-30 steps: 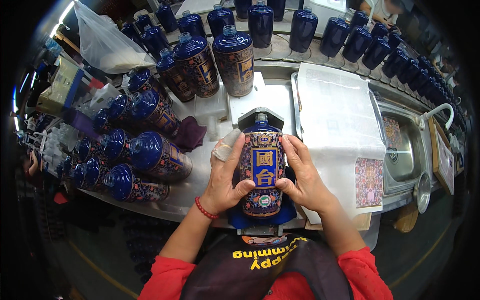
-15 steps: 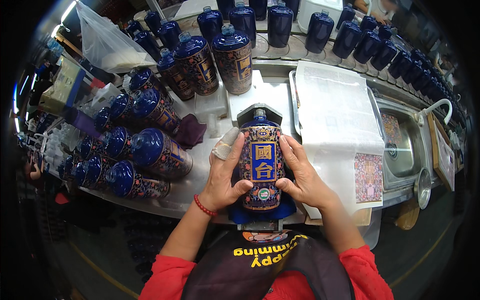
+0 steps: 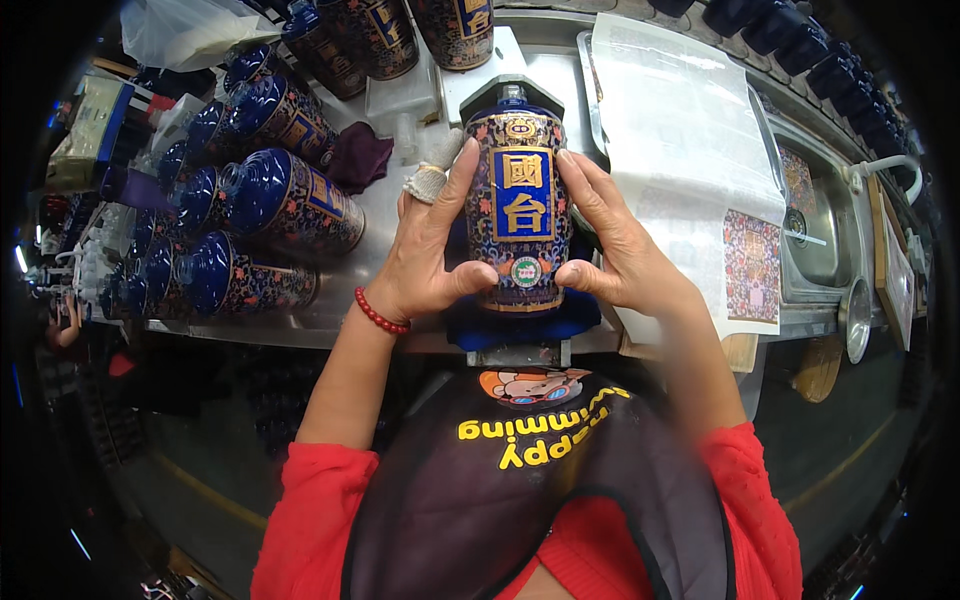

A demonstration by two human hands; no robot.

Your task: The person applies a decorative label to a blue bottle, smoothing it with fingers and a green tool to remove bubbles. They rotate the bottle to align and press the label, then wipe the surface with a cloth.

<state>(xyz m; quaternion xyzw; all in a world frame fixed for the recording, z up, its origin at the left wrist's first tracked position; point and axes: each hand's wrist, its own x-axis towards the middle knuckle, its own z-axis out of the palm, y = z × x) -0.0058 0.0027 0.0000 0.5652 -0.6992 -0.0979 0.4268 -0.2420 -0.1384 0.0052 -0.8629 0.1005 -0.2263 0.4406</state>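
Note:
A blue bottle (image 3: 521, 200) with a floral pattern and a gold-framed blue panel lies face up in a dark metal holder (image 3: 553, 97), its neck pointing away from me. My left hand (image 3: 430, 250) presses along its left side, thumb near the lower front; pale wrapping covers one of its fingers. Along the right side lies my right hand (image 3: 625, 255), with its thumb also by the bottle's lower front. Both hands' fingers curve round the flanks, and some fingertips are hidden beneath. Blue cloth-like material (image 3: 580, 318) shows under the bottle's base.
Several patterned bottles (image 3: 300, 205) stand to the left, near a dark purple cloth (image 3: 361, 158). On the right are white sheets (image 3: 665, 130), a floral printed sheet (image 3: 751, 270) and a metal sink (image 3: 818, 255). Plain blue bottles (image 3: 800, 50) line the far right.
The view has tilted down, so the bench and bottles sit higher in the picture. Both hands stay on the bottle, with little visible shift against it.

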